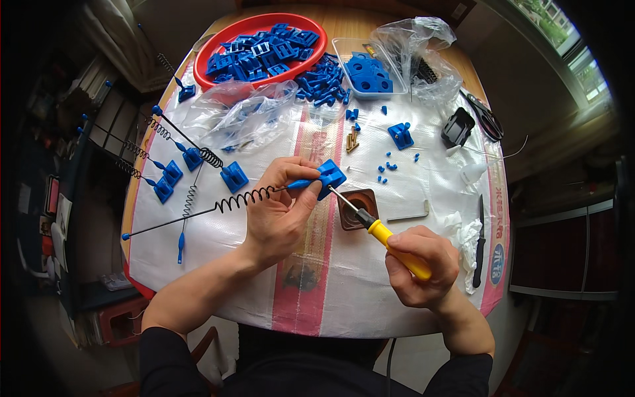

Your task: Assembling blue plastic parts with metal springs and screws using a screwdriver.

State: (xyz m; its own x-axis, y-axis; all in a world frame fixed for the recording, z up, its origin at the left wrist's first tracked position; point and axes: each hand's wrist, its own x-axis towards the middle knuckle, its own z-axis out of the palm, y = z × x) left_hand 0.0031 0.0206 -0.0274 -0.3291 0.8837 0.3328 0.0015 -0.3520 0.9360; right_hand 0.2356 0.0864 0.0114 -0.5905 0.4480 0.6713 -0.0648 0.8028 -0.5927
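Observation:
My left hand (281, 212) pinches a blue plastic clip-like base (333, 175) over the middle of the table. From it a black coil-spring rod (241, 200) with a blue sleeve runs out to the left, ending in a small blue tip. My right hand (423, 264) grips a yellow-handled screwdriver (400, 248) with a black collar. Its thin metal shaft reaches up-left, and the tip meets the underside edge of the blue base. Under the shaft sits a square brown tin (358, 225). Whether the tip is seated in a hole I cannot tell.
A red basin (316, 56) of blue bases stands at the back, beside a pile of blue sleeves (322, 81) and a clear box (395, 94). Several spring assemblies (173, 173) hang over the left edge. Brass screws (352, 139), a hex key (413, 216), knife (479, 261) and scissors (488, 118) lie rightward.

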